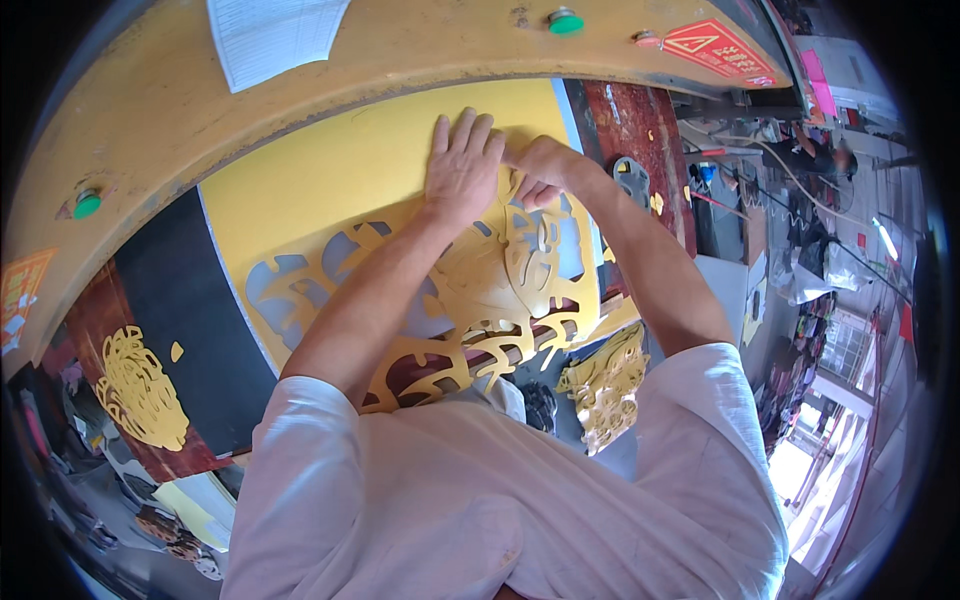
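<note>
A large yellow sheet (330,160) lies under the press beam. Its near part is a web of cut-out holes (450,355), which hangs over the front edge toward my body. My left hand (465,165) rests flat on the uncut part, fingers stretched out and a little apart. Close beside it, my right hand (543,170) is bent down with curled fingers, just above the cut part of the sheet. Whatever those fingers hold is hidden beneath them. A loose-looking curved yellow piece (530,255) lies over the web below my right hand.
The yellow press beam (400,85) with green buttons (565,22) spans the far side. Yellow cut pieces (140,390) are heaped at left beside a black mat (185,300). A metal cutting die (630,178) sits on the red board at right. Yellow scrap (608,385) lies below.
</note>
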`<state>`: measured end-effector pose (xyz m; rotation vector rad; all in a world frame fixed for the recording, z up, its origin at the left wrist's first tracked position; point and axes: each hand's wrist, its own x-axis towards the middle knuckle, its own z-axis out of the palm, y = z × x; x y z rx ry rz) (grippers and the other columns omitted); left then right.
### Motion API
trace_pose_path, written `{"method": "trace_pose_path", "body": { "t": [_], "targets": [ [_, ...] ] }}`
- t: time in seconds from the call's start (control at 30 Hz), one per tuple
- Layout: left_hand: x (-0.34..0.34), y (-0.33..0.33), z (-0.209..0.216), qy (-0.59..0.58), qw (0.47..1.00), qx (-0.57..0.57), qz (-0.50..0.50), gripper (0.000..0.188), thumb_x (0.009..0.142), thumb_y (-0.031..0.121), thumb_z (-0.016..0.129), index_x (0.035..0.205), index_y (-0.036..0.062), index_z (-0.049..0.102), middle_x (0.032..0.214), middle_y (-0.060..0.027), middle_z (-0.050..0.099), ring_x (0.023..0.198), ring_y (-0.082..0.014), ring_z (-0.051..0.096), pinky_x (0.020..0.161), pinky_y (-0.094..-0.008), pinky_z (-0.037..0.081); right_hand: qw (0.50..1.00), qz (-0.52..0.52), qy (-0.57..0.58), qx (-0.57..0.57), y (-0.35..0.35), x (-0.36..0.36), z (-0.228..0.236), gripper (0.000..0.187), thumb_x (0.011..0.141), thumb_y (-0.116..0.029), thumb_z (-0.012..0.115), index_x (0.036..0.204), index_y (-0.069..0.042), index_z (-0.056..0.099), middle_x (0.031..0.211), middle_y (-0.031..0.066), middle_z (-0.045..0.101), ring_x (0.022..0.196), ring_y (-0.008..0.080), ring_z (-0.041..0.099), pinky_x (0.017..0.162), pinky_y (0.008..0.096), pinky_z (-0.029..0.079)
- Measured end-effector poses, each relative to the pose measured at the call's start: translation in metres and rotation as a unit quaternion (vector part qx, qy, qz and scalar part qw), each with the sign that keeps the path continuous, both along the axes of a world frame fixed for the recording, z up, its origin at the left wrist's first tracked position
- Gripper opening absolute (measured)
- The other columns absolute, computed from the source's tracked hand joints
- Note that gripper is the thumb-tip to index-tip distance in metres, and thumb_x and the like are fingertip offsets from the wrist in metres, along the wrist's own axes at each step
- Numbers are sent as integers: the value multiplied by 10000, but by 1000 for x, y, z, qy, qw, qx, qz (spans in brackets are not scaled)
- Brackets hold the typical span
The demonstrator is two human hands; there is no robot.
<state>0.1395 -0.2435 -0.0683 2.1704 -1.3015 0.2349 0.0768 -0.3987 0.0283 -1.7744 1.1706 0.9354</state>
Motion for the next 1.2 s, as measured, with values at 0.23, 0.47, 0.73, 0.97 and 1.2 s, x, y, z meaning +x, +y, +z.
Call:
{"method": "trace_pose_path", "body": {
  "t": [0.23,0.47,0.73,0.97,1.2],
  "targets": [
    [13,-17,-10,55,994,-76,-50,252,885,93,659,1119,109,751,1277,-61,695,1334,-271,581,1203,-488,352,973,-37,-180,-143,18,-51,-17,351,982,-327,682,1015,14,755,831,143,762,679,208,735,691,347,588],
    [-1,95,35,272,959,-67,-41,298,1006,-8,562,1289,13,653,1211,-185,709,1132,-389,688,967,-438,569,856,-83,-411,-302,92,-133,7,253,995,-206,716,1136,-2,764,964,163,777,806,237,738,779,354,592],
    [-56,116,35,126,979,149,57,586,928,298,758,1431,33,614,1271,-232,630,1189,-414,590,1040,-504,492,869,-70,-480,-101,161,-179,-41,180,975,-78,725,1148,-35,748,1040,166,756,871,305,736,797,358,590],
    [-51,83,55,160,963,194,94,478,917,347,781,1313,101,675,1180,-187,602,1148,-399,584,974,-508,512,861,-181,-474,-10,141,-187,-52,183,1011,-107,690,1132,13,756,847,83,742,741,87,623,714,272,531],
    [-19,88,43,223,960,170,-2,222,947,254,705,1026,52,658,1002,-145,681,934,-319,674,801,-470,552,841,-179,-505,-83,144,-185,-64,194,991,-139,702,1118,-6,764,847,103,739,755,102,655,718,291,545]
  ]
}}
